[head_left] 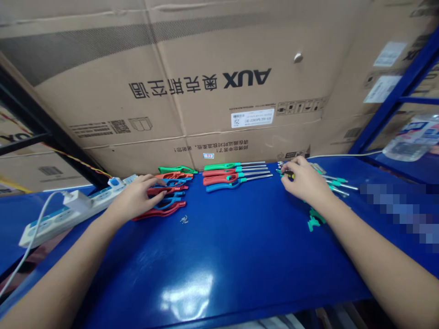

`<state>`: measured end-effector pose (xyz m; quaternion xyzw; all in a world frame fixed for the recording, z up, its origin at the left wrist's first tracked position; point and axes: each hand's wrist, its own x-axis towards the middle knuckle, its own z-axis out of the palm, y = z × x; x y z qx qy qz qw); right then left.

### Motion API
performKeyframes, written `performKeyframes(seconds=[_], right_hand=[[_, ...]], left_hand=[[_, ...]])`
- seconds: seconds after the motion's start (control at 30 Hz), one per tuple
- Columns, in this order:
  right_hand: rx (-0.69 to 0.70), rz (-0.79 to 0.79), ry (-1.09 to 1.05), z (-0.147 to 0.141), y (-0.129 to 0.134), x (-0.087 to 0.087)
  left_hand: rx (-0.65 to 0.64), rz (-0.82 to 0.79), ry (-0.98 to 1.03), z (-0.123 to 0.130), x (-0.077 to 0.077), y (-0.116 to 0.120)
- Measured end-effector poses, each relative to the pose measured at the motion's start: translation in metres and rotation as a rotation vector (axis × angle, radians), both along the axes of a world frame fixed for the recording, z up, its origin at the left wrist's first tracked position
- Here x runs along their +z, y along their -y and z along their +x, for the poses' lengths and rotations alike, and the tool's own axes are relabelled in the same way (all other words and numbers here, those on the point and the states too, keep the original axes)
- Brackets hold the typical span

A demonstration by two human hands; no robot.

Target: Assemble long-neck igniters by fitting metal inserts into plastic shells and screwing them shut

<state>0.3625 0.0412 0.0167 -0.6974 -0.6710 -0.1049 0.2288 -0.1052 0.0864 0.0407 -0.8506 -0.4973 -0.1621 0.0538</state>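
Left hand (139, 194) partly covering handles (176, 188), right hand (303, 180) obscuring black-yellow tool (291, 175)

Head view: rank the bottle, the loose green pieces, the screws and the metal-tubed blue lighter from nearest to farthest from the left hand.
From the left hand:
1. Screws: just to its right, a little closer to the wearer.
2. Blue lighter: farther right, mid-view.
3. Green pieces: right of centre.
4. Bottle: far right.

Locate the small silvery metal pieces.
In the head view, the metal pieces lie left of centre on the blue table, below the right ends of the coloured handles by the left hand.
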Motion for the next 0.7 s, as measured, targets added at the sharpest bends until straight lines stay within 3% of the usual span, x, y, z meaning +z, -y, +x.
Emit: performKeyframes(seconds=[0.3,0.5,0.7], right_hand=[[-0.003,-0.362,0.13,0.004,-0.008,-0.026],[0.021,-0.433,0.125,0.004,-0.009,-0.023],[0.025,-0.435,0.144,0.002,-0.008,-0.02]], left_hand=[[0.045,-0.096,-0.044,-0.02,0.002,-0.006],[0.077,-0.168,-0.051,-0.025,0.009,-0.005],[0.096,-0.234,-0.026,-0.03,0.005,-0.01]])
